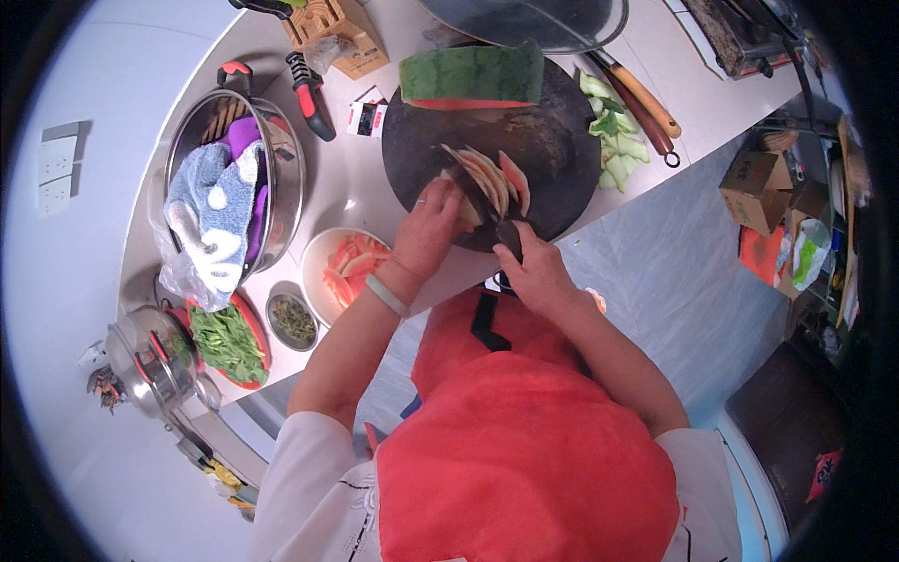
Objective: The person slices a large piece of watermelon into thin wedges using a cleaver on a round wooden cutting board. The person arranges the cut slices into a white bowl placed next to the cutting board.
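My right hand [537,272] grips the dark handle of a kitchen knife [477,193], its blade low over the round dark cutting board [562,137]. Beside the blade, the bent fingers of my left hand [428,228] hold a pale piece of watermelon rind [468,211] against the board; they partly hide it. Thin watermelon rind slices [491,179], pale with reddish edges, lean together on the blade's other side. One slice stands a little apart to the right. At the board's far edge sits a large cut watermelon piece [470,77], green skin showing and red flesh underneath.
Left of the board are a white bowl [306,281] of reddish slices, a small dish [293,324], leafy greens [228,341] and a steel pot [284,175] holding cloths. Green peelings [618,144] and wooden-handled utensils [642,98] lie right. A knife block [351,35] stands behind.
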The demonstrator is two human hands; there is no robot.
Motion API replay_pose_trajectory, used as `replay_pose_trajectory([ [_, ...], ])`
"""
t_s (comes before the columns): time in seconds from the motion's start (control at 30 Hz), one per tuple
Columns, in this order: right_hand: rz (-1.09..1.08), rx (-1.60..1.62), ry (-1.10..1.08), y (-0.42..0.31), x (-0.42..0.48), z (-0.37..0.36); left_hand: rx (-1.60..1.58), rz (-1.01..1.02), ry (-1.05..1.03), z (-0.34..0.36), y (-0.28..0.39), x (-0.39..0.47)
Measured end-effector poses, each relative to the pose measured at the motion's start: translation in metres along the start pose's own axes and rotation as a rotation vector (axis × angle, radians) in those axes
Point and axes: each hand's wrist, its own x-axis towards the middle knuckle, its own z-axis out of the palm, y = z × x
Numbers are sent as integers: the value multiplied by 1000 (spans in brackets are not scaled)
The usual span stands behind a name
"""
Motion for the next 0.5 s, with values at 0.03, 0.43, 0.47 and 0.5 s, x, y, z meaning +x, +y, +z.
replay_pose_trajectory([
  [0.03,4,-8,-5,0,-4,-1,-1,5,6,-1,0,0],
  [0.43,-114,-130,56,6,-10,24,-107,-68,57,7,-2,-2],
  [0.47,-121,-151,52,5,-11,23,-110,-69,66,8,-3,-4],
  [0.5,-143,-160,58,7,-14,24,-115,-69,74,7,-2,-4],
])
